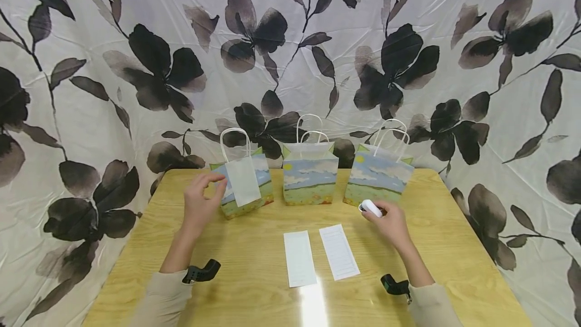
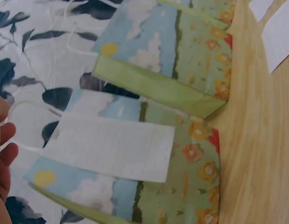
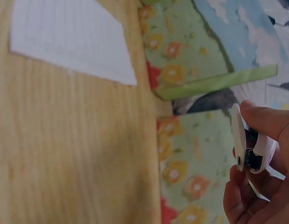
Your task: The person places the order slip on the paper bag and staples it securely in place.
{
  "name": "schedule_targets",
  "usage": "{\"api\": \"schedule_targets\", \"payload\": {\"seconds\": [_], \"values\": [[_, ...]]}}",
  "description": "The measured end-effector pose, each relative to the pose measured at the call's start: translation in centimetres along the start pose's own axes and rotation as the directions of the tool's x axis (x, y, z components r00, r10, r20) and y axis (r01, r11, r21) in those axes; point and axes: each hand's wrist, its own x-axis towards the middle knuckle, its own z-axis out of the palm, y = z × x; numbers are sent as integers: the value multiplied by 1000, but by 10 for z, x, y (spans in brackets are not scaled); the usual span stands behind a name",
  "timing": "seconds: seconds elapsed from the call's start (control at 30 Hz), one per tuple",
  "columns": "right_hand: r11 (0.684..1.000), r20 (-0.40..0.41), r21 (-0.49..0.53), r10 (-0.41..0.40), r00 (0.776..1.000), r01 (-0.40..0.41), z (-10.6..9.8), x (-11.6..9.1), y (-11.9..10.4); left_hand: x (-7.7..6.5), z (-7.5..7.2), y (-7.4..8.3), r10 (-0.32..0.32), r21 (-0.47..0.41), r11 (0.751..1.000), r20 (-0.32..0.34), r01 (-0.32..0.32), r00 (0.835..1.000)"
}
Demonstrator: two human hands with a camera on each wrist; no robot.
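My right hand [image 1: 389, 222] grips a small white stapler [image 1: 373, 209] in front of the right-hand paper bag [image 1: 380, 173]. Its dark inner parts show between two white arms in the right wrist view. Beside the left-hand paper bag [image 1: 265, 178], my left hand [image 1: 201, 200] is raised with relaxed, bent fingers and holds nothing. A white paper slip [image 1: 243, 181] hangs over the front of that bag, below its handle [image 1: 247, 138]. In the left wrist view the fingers [image 2: 8, 133] are apart from the slip.
A middle paper bag [image 1: 310, 178] stands between the other two at the back of the wooden table [image 1: 245, 266]. Two more slips lie flat in front: a left slip [image 1: 299, 259] and a right slip [image 1: 339, 252]. A flowered cloth [image 1: 317, 64] hangs behind.
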Motion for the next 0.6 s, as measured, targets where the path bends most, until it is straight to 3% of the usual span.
{"api": "schedule_targets", "payload": {"seconds": [0.13,0.3,0.4,0.53,0.6], "values": [[998,8,-1,62,998,-62,-2,-8,12,-14,7,8,2,-14,1000,163,0,987],[996,9,-34,87,996,-87,-3,-19,29,-35,23,13,-54,5,998,328,55,943],[993,6,-56,105,994,-105,-1,-24,40,-49,34,15,-144,44,989,411,138,900],[989,-4,-67,128,992,-128,1,-30,49,-67,51,17,-273,94,960,511,263,815],[989,-16,-70,129,992,-129,2,-32,53,-77,60,16,-302,100,950,544,297,783]]}}
